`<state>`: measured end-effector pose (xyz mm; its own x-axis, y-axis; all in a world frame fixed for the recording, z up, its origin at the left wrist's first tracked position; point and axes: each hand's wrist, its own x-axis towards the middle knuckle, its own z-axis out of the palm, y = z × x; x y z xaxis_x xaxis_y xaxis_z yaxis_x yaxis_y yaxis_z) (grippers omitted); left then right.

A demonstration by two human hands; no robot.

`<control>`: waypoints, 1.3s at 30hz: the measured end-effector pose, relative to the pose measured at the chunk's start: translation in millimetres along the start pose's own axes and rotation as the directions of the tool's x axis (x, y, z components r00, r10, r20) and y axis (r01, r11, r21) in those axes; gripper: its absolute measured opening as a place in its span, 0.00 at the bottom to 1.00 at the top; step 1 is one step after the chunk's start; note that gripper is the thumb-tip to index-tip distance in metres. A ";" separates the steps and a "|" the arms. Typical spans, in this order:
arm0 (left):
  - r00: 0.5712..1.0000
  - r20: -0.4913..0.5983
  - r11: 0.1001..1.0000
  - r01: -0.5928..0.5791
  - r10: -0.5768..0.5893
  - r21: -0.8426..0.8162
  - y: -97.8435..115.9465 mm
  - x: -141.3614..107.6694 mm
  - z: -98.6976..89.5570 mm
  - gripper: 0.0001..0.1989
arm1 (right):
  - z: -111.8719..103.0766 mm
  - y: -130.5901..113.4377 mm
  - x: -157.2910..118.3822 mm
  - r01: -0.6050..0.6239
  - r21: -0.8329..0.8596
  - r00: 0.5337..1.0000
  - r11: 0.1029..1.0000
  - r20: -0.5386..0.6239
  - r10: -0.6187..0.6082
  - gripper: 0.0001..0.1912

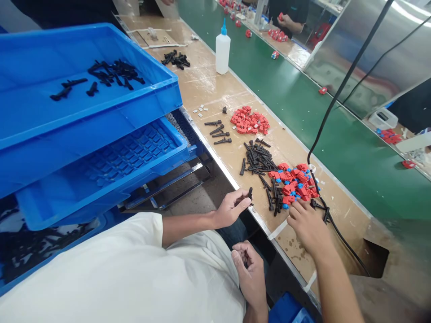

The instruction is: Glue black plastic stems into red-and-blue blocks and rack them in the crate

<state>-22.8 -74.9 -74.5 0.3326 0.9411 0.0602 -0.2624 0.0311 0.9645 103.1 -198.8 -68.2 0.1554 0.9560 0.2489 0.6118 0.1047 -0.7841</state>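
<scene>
My left hand (230,210) is closed with a pinch on a small black piece (250,194), which stands near upright at the table's front edge. Below it and nearer my body, my right hand (252,273) is held off the table with its fingers curled; what it holds, if anything, is hidden. Just beyond my left hand lie a heap of black pieces (258,158) and a heap of red parts with blue bits (298,184). A heap of plain red parts (249,120) sits farther back.
Another person's hand (310,226) reaches onto the red-and-blue heap from the right. Stacked blue crates (148,105) stand at left. A white bottle (222,51) stands beside the green conveyor (289,94). A black cable (325,119) hangs down to the table.
</scene>
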 end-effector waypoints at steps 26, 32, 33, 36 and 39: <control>0.827 0.561 0.900 -0.216 -0.037 0.378 -26.0 33.0 66.8 0.16 | -39.9 8.6 -40.1 -0.369 0.285 0.884 0.885 -0.187 0.429 0.14; 0.885 0.464 0.908 -0.228 0.041 0.353 -15.1 37.5 34.7 0.17 | -42.7 11.2 -47.7 -0.342 0.284 0.912 0.896 -0.130 0.389 0.14; 0.885 0.463 0.922 -0.224 0.056 0.316 -13.2 36.3 33.8 0.17 | -46.8 10.2 -45.0 -0.329 0.254 0.915 0.909 -0.152 0.374 0.13; 0.888 0.453 0.969 -0.178 0.082 0.173 -10.9 30.7 38.8 0.18 | -62.9 5.6 -24.3 -0.276 0.053 0.918 0.960 -0.280 0.279 0.12; 0.918 0.397 0.998 -0.026 0.004 0.051 -12.3 26.5 48.9 0.22 | -74.5 1.8 13.3 -0.211 -0.235 0.927 0.949 -0.356 0.118 0.14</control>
<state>33.5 -66.8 -72.1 0.6642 0.7299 0.1613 -0.2248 -0.0107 0.9743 164.1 -206.4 -23.9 0.4927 0.8009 0.3405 0.7297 -0.1670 -0.6630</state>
